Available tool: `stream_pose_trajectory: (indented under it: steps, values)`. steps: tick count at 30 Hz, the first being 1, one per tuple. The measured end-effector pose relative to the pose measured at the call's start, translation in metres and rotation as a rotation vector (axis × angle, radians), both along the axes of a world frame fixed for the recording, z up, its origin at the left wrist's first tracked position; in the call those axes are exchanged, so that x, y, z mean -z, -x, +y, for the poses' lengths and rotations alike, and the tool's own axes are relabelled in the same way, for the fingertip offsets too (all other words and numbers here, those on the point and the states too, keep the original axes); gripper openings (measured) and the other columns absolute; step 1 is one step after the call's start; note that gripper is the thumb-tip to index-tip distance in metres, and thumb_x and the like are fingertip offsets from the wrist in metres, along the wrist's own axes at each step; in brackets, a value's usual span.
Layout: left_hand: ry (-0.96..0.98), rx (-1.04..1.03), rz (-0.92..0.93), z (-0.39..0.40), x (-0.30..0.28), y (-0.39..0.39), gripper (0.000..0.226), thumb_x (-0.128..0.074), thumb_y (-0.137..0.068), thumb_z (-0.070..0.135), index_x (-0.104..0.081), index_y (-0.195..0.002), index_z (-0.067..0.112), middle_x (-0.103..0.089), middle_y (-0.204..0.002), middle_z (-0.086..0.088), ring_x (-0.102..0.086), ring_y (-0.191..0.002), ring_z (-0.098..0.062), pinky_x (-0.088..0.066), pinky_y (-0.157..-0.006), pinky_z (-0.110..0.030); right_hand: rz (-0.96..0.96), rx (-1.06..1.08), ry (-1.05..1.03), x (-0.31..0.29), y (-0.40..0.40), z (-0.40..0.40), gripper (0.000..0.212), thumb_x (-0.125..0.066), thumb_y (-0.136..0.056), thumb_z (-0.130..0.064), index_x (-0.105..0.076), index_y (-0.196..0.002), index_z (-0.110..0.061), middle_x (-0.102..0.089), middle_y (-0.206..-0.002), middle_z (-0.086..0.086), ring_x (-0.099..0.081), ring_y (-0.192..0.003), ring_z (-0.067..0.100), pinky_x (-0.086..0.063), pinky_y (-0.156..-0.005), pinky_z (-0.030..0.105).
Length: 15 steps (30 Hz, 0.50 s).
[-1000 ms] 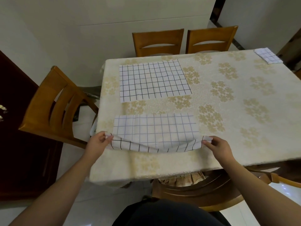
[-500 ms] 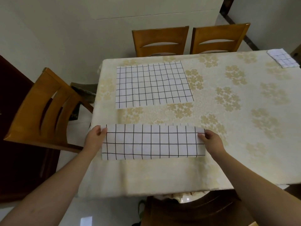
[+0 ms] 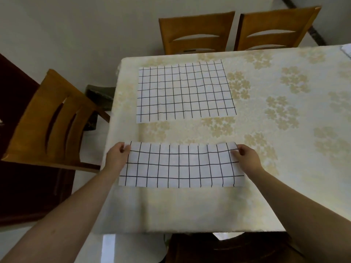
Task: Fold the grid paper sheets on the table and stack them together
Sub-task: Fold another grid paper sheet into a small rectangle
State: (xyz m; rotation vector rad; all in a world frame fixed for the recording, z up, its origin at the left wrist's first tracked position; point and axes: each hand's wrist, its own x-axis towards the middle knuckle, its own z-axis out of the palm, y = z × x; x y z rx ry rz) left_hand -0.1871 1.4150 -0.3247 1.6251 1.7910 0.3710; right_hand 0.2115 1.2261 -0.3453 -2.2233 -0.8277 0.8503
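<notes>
Left hand (image 3: 116,158) and right hand (image 3: 247,156) pinching far corners of folded white black-gridded paper strip (image 3: 180,166), on floral cream-clothed desk (image 3: 266,149), unfolded grid sheet (image 3: 185,92) beyond

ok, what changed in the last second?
The near sheet went from half-folded, its near edge lifted and curling over, to folded flat in half, edges brought to the far side. The left hand and right hand kept pinching its two ends throughout, now at the far corners. The far sheet stayed unfolded and flat on the table.
</notes>
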Motion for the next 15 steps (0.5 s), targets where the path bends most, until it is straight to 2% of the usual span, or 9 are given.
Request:
stream_pose_trajectory:
  steps: [4, 10, 15]
  values:
    - [-0.006, -0.011, -0.004, 0.001, 0.003, -0.003, 0.03, -0.052, -0.099, 0.028, -0.059, -0.114, 0.004, -0.052, -0.097, -0.002, -0.05, -0.092, -0.02, -0.036, -0.081, -0.027, -0.024, 0.02, 0.032, 0.006, -0.003, -0.004, 0.014, -0.057, -0.09, -0.02, -0.067, -0.099, -0.02, -0.068, -0.092, 0.0, -0.062, -0.09, 0.025, -0.049, -0.08, 0.038]
    - [-0.007, -0.006, -0.012, 0.001, 0.011, -0.004, 0.022, -0.053, -0.098, 0.029, -0.06, -0.102, 0.009, -0.058, -0.093, -0.005, -0.053, -0.089, -0.022, -0.036, -0.075, -0.027, -0.051, 0.046, 0.058, 0.006, -0.003, -0.005, 0.017, -0.054, -0.093, -0.022, -0.067, -0.103, -0.018, -0.067, -0.093, -0.001, -0.06, -0.089, 0.023, -0.046, -0.076, 0.035]
    - [0.002, -0.037, -0.031, 0.004, 0.018, -0.005, 0.024, -0.052, -0.098, 0.031, -0.061, -0.102, 0.009, -0.06, -0.093, -0.005, -0.055, -0.088, -0.022, -0.04, -0.076, -0.029, -0.046, 0.06, 0.083, 0.009, -0.007, -0.007, 0.015, -0.054, -0.093, -0.025, -0.066, -0.1, -0.018, -0.066, -0.089, 0.0, -0.06, -0.087, 0.025, -0.046, -0.074, 0.034]
